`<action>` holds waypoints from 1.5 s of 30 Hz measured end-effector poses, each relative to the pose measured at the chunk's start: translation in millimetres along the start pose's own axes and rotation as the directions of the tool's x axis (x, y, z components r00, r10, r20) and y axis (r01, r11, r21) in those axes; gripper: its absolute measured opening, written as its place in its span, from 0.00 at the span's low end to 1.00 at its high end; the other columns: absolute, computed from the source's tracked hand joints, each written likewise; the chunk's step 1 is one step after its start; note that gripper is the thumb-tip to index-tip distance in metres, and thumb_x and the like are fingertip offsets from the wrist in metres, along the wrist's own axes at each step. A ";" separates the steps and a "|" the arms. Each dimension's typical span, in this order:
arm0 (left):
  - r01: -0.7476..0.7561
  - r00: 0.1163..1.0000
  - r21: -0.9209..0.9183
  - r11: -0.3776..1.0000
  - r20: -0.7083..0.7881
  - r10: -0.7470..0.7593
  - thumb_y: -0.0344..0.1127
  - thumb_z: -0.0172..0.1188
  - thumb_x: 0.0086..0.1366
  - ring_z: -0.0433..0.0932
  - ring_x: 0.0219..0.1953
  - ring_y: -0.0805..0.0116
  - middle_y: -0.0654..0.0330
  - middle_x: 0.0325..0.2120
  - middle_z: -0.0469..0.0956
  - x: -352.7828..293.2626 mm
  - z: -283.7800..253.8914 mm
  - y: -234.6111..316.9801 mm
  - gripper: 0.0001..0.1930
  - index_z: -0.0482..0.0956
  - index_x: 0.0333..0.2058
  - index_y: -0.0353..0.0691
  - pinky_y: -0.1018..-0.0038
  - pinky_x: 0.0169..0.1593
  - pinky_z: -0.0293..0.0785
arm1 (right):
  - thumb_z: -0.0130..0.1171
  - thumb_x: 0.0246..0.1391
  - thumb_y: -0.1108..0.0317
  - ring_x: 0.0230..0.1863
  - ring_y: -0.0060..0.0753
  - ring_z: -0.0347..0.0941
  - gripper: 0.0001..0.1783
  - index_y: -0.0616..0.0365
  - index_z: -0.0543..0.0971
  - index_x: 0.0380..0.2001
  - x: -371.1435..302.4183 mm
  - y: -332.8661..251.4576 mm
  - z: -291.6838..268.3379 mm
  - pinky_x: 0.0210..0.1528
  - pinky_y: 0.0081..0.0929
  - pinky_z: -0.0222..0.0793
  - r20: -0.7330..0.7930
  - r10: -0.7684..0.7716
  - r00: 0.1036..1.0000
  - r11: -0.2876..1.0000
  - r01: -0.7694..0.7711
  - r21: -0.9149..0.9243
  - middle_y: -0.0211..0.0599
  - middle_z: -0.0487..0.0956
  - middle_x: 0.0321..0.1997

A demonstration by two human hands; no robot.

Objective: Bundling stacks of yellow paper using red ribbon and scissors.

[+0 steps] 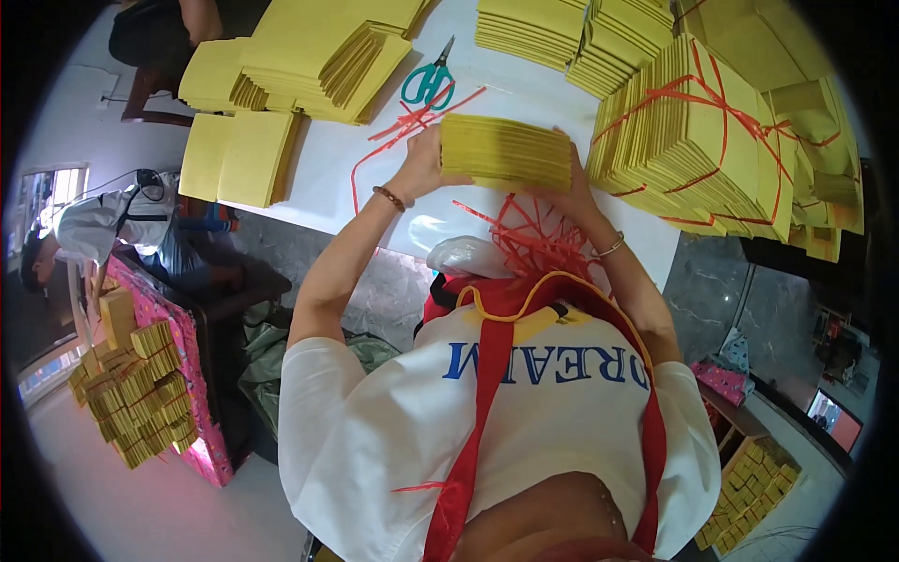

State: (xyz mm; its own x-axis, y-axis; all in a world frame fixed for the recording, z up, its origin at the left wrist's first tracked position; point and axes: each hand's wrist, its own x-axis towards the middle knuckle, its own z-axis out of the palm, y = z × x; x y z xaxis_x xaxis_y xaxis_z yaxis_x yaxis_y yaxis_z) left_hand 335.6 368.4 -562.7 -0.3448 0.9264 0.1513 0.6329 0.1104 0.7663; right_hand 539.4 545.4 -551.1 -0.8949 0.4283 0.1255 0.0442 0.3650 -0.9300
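Between my two hands is a thick stack of yellow paper envelopes point(506, 152), its layered edges turned toward me above the white table point(328, 155). My left hand point(423, 167) is closed on the stack's left end, with the thumb along the near side. At the right end my right hand point(573, 193) grips the same stack; some of its fingers are hidden behind it. Loose red plastic strapping point(538, 239) lies tangled at the table's near edge, just below the stack. Green-handled scissors point(431, 84) rest beyond my left hand, beside more red strips point(403, 126).
Piles of yellow envelopes point(239, 155) stand on the table's left. On the right is a large bundle tied with red strapping point(688, 131), with more stacks point(529, 28) behind. Another person point(112, 220) is at a pink-covered table point(201, 403) holding several bundles point(140, 393).
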 end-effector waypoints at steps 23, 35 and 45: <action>-0.184 0.933 -0.862 0.473 -0.305 -0.191 0.41 0.62 0.52 0.62 0.53 0.66 0.59 0.53 0.60 11.9 -3.6 81.8 0.46 0.35 0.60 0.49 0.71 0.54 0.58 | 0.55 0.48 0.61 0.49 0.29 0.66 0.28 0.59 0.62 0.51 32.5 -14.5 31.7 0.52 0.28 0.63 0.284 0.238 0.929 0.376 -0.358 0.854 0.34 0.69 0.49; -0.110 0.870 -0.534 0.838 -0.459 -0.179 0.27 0.64 0.43 0.66 0.49 0.61 0.50 0.47 0.60 33.1 -36.1 61.5 0.45 0.42 0.55 0.34 0.69 0.49 0.68 | 0.55 0.42 0.74 0.67 0.41 0.34 0.53 0.48 0.28 0.61 55.2 -33.2 1.1 0.62 0.38 0.42 -0.044 0.100 0.994 0.905 -0.072 0.419 0.45 0.37 0.66; -0.137 0.950 -0.520 0.843 -0.310 -0.037 0.31 0.68 0.41 0.55 0.58 0.62 0.53 0.53 0.55 14.7 -6.7 64.2 0.51 0.39 0.58 0.39 0.67 0.59 0.54 | 0.71 0.26 0.71 0.65 0.33 0.40 0.70 0.53 0.26 0.60 59.7 -54.2 -5.8 0.62 0.27 0.43 0.200 0.038 0.979 0.912 -0.116 0.392 0.42 0.44 0.65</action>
State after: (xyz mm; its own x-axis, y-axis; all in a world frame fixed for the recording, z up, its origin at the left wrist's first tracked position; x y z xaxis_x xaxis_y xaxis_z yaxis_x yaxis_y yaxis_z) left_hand 366.5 386.7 -507.0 -0.5654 0.7648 0.3089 0.2202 -0.2210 0.9501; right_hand 486.2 556.0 -491.2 -0.9633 0.2678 0.0185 -0.0306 -0.0409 -0.9987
